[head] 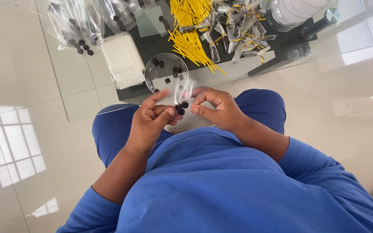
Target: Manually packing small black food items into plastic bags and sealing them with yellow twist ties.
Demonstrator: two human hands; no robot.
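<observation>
Left hand: we note it curled narrow, thumb and fingers pinching the near-left edge of a small clear plastic bag. Right hand: likewise narrow, fingertips pinching the bag's right edge, so both hands hold it between them over the lap.

Small clear plastic bag: held upright just above the knees, mouth toward the table; we count about three dark round chocolate pieces in its lower end, touching one another.

Round clear dish: just beyond the hands, on the near edge of the glass table, holding several more dark pieces spread apart.

White packet: left of the dish, lying flat.

Yellow twist ties: right of the dish and farther, in a loose heap running to the table's far edge.

Filled tied bags: right of the ties, piled together.

Clear bags of dark pieces: far left on the table.

Clear plastic jar: far right, only partly in view.

White tiled floor: around the seated person, who wears blue.
</observation>
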